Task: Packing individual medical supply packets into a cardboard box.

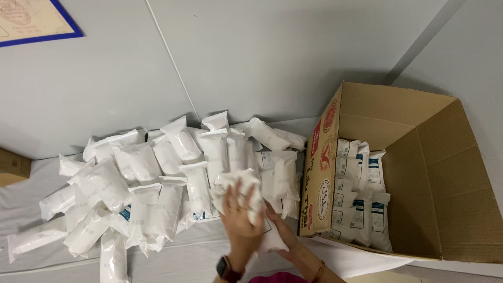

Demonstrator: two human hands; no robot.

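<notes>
A large heap of white sealed packets (157,178) lies on the white-covered table (188,257). My left hand (238,212), with a dark watch on its wrist, grips a bunch of white packets (242,181) at the near edge of the heap. My right hand (280,230) is below and to the right of it, holding a white packet (270,241) from underneath. Both hands are close together, just left of the cardboard box (419,157).
The open cardboard box stands at the right with several white-and-blue packets (359,194) stacked upright along its left inner side. A grey wall rises behind the table. A blue-edged poster (31,21) hangs at the top left. A brown box corner (13,167) shows at the left edge.
</notes>
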